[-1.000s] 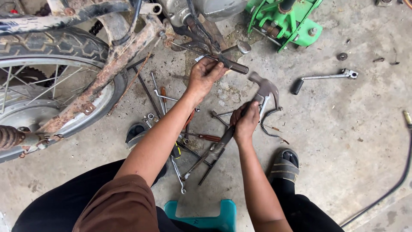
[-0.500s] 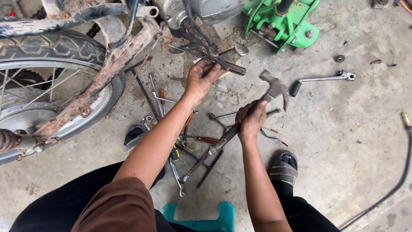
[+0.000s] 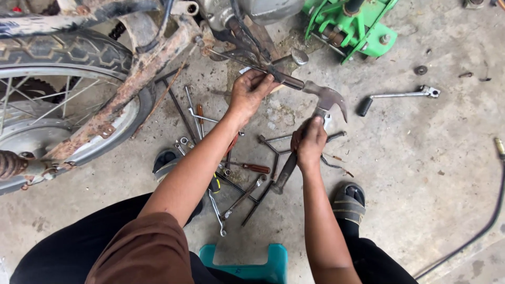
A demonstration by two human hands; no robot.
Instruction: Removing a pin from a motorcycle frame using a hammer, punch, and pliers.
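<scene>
On a concrete workshop floor (image 3: pixel 421 173) beside a rusty motorcycle (image 3: pixel 131 89), a seated person's right hand (image 3: pixel 311 143) grips the handle of a claw hammer (image 3: pixel 327 98), fingers wrapped tight, the head raised near a dark metal rod (image 3: pixel 281 78). The left hand (image 3: pixel 252 92) closes around that rod, which runs up towards the motorcycle's underside. Wrenches and screwdrivers (image 3: pixel 236 173) lie scattered between the person's sandalled feet. A ratchet handle (image 3: pixel 397 96) rests well apart to the right, below a green machine (image 3: pixel 357 26).
</scene>
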